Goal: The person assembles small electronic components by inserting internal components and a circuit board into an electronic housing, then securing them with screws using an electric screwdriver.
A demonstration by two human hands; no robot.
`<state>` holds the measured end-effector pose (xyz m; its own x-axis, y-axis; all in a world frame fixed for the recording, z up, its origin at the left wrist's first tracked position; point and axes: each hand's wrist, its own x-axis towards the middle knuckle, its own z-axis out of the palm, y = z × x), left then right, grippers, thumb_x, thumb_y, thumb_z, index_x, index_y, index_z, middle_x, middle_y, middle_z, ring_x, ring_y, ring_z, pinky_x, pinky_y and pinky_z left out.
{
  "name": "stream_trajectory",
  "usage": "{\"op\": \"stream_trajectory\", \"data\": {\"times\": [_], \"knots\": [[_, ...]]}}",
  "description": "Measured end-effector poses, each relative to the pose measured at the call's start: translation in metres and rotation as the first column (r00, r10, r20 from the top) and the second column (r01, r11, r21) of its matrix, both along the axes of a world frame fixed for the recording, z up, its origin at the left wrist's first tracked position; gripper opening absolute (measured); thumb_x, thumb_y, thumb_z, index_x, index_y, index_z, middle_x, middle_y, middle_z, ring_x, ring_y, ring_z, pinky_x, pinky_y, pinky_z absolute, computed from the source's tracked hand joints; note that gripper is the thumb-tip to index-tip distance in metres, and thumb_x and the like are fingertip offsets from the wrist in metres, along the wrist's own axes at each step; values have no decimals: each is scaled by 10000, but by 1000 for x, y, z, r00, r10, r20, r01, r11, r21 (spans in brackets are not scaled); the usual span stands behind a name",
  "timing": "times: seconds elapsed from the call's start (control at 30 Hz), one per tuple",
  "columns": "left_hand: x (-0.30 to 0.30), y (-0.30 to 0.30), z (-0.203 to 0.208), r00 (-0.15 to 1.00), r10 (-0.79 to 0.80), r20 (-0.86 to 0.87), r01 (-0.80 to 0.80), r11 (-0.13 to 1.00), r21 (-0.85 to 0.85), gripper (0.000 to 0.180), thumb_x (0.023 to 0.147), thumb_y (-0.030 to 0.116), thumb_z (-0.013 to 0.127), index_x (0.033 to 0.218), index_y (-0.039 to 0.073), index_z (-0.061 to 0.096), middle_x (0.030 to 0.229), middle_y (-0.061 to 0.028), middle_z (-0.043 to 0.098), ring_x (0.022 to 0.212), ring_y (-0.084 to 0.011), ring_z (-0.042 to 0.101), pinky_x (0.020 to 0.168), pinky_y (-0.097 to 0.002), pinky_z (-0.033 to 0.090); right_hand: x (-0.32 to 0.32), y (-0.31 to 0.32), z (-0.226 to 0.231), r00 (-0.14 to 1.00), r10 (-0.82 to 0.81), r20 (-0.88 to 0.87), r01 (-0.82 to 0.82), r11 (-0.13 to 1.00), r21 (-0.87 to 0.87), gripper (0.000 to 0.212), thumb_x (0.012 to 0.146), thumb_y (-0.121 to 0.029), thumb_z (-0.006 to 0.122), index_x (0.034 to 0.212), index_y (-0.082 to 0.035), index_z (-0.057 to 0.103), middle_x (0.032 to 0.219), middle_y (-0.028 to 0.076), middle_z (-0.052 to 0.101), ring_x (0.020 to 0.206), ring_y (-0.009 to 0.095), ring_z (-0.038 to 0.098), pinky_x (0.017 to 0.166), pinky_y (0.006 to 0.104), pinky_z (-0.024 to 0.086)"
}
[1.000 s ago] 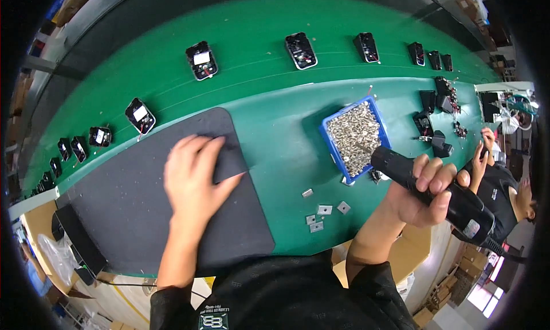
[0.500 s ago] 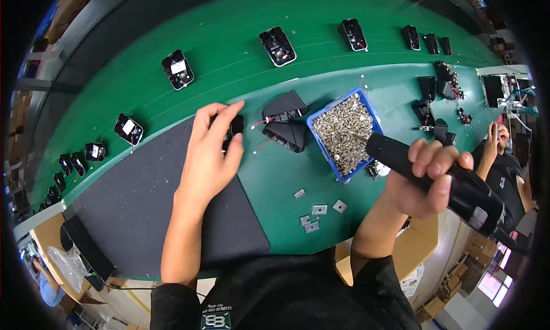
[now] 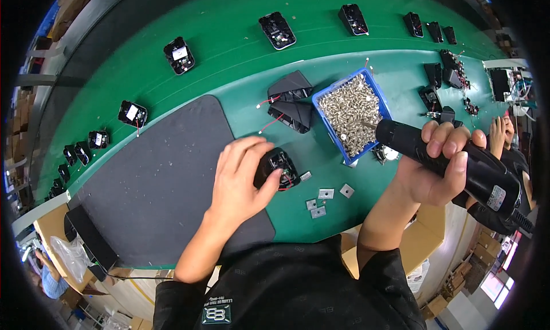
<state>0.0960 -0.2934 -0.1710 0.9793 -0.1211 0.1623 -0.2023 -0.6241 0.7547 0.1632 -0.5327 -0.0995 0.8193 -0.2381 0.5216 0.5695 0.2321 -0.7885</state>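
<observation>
My left hand [image 3: 238,178] is closed round a small black plastic housing [image 3: 288,179], which has its open side and inner parts showing. The housing is just above the green bench, beside a black mat [image 3: 154,187]. In my right hand [image 3: 444,167] is a black electric screwdriver [image 3: 404,140], its body tilted and its cord leaving at the lower right. The bit points into a blue tray [image 3: 339,136] full of loose silver screws [image 3: 352,109]. Two black wedge-shaped housings [image 3: 291,115] with red wires lie left of the tray.
Several small square metal plates [image 3: 326,194] lie on the bench near me. Black housings stand in a row along the green belt [image 3: 229,38] at the back. More black parts [image 3: 432,98] lie at the right, near another person [image 3: 498,141]. An open cardboard box [image 3: 421,238] is below the bench edge.
My left hand has moved right and slightly towards me, bringing the black housing off the mat's edge. The screwdriver bit stays over the screws.
</observation>
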Motion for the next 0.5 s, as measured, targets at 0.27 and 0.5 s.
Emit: {"op": "stream_trajectory", "data": {"times": [0.27,0.5], "knots": [[-17,-60,28,878,-427,216,385,898,212,280,651,203,744,897,98,659,854,-32,520,826,-191,521,702,-339,381,-6,-8,2,1000,-2,25,1,1000,8,362,833,-158,561,1171,-72,463,790,1,504,646,107,466,670,311,390],[-15,-81,15,855,-518,-43,467,730,499,231,635,206,680,765,81,536,786,-41,456,796,-184,469,705,-311,355,-10,-20,3,999,32,24,-32,999,29,457,826,-151,578,1257,-72,448,805,19,507,636,136,496,669,335,422]]}}
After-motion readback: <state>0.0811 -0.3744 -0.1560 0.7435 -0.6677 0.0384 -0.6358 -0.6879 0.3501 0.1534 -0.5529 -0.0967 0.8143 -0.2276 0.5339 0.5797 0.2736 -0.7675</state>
